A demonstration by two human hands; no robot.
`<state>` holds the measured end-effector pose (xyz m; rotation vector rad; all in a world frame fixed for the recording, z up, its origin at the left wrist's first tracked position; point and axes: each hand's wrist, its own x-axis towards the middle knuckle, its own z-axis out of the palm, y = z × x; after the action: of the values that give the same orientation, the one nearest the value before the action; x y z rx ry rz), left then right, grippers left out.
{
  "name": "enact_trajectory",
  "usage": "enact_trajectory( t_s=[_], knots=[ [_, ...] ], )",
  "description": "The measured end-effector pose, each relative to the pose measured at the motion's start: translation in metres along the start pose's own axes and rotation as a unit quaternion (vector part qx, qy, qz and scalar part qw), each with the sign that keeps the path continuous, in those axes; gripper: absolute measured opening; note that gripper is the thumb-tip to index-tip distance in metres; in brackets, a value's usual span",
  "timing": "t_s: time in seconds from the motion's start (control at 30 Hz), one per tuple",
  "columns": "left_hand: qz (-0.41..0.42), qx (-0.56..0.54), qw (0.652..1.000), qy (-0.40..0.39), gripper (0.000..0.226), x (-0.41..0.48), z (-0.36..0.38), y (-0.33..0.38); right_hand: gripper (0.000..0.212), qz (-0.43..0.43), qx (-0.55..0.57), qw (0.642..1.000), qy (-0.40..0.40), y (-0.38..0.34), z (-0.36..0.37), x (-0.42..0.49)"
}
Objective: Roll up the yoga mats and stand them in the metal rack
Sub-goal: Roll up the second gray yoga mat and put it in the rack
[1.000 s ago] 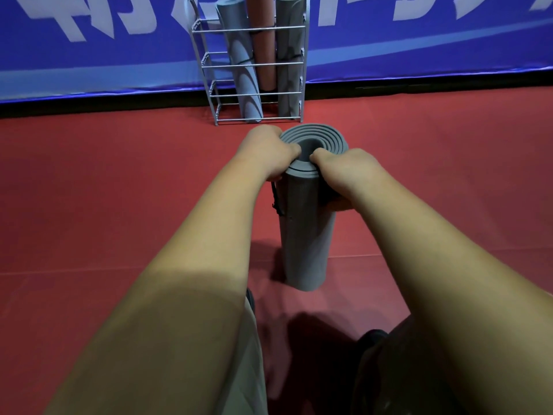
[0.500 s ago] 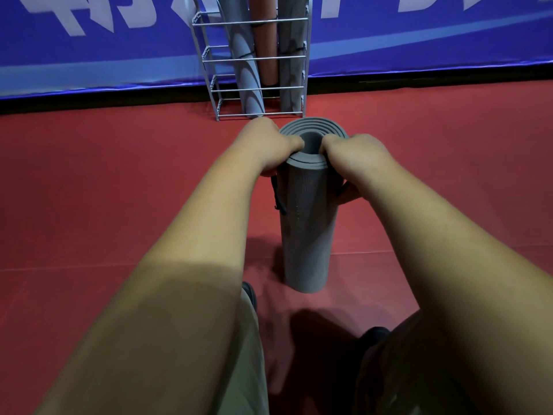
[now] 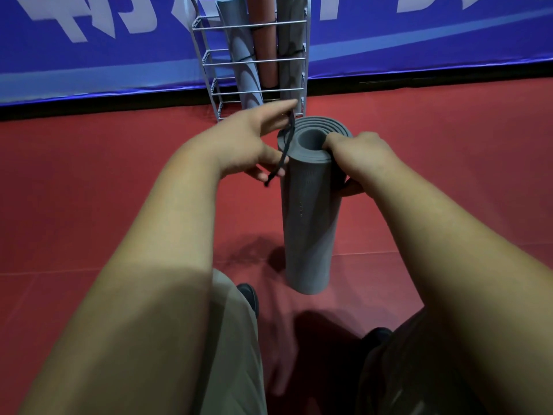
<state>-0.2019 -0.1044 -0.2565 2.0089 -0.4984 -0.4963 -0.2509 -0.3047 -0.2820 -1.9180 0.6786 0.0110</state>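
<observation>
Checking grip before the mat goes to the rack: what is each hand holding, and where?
Right hand grips the upright rolled grey yoga mat at its top rim. Left hand holds the dark cord beside the roll's top.

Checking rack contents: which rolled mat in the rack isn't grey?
The middle one, the reddish-brown mat standing in the metal rack. The mats on either side of it, left and right, are grey.

A matt, finely ribbed foam finish is shown on the rolled grey yoga mat (image 3: 309,223); the rack (image 3: 254,59) is formed of glossy metal wire.
</observation>
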Motion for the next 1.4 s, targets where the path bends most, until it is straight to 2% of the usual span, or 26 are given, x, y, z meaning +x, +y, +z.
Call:
enact_trajectory(
  t_s=[0.13, 0.23, 0.3, 0.43, 0.53, 0.63, 0.77, 0.87, 0.93, 1.03, 1.13, 1.2, 1.3, 1.4],
  knots=[
    [0.028, 0.175, 0.984, 0.031, 0.124, 0.013, 0.010, -0.009, 0.071, 0.003, 0.017, 1.000, 0.007, -0.002, 0.005, 0.001],
    [0.026, 0.258, 0.965, 0.051, 0.151, 0.026, 0.020, -0.010, 0.065, -0.008, 0.002, 1.000, 0.011, -0.003, 0.008, 0.004],
    [0.005, 0.302, 0.951, 0.066, 0.156, 0.030, 0.032, -0.006, 0.056, -0.010, -0.001, 1.000, -0.003, -0.003, 0.009, 0.007],
    [-0.022, 0.358, 0.921, 0.149, 0.141, 0.041, 0.056, -0.003, 0.050, -0.027, 0.042, 0.999, -0.008, 0.001, 0.010, 0.015],
    [-0.023, 0.345, 0.915, 0.208, 0.114, 0.050, 0.061, -0.004, 0.041, -0.080, 0.101, 0.991, -0.040, 0.007, 0.014, 0.013],
    [-0.015, 0.347, 0.909, 0.230, 0.095, 0.054, 0.065, -0.005, 0.023, -0.138, 0.050, 0.988, -0.048, 0.012, 0.016, 0.011],
    [-0.015, 0.336, 0.907, 0.254, 0.100, 0.055, 0.072, -0.005, 0.008, -0.161, 0.048, 0.985, -0.034, 0.015, 0.009, 0.015],
    [-0.028, 0.311, 0.920, 0.239, 0.121, 0.055, 0.070, -0.005, 0.015, -0.151, 0.045, 0.987, 0.010, 0.017, 0.009, 0.017],
    [-0.038, 0.248, 0.945, 0.211, 0.137, 0.055, 0.064, -0.007, 0.017, -0.133, 0.060, 0.988, 0.053, 0.020, 0.009, 0.019],
    [-0.050, 0.110, 0.977, 0.175, 0.143, 0.057, 0.047, -0.014, 0.019, -0.097, 0.081, 0.988, 0.083, 0.026, 0.006, 0.025],
    [-0.047, -0.026, 0.987, 0.150, 0.128, 0.056, 0.035, -0.023, 0.018, -0.106, 0.041, 0.988, 0.110, 0.031, 0.004, 0.033],
    [-0.022, -0.054, 0.991, 0.121, 0.115, 0.055, 0.031, -0.028, 0.018, -0.116, 0.008, 0.985, 0.128, 0.036, 0.002, 0.040],
    [-0.009, -0.062, 0.993, 0.097, 0.096, 0.052, 0.029, -0.030, 0.029, -0.108, -0.015, 0.985, 0.137, 0.037, -0.003, 0.042],
    [-0.031, -0.101, 0.989, 0.102, 0.075, 0.049, 0.024, -0.035, 0.035, -0.085, -0.012, 0.991, 0.098, 0.035, -0.007, 0.042]
  ],
)
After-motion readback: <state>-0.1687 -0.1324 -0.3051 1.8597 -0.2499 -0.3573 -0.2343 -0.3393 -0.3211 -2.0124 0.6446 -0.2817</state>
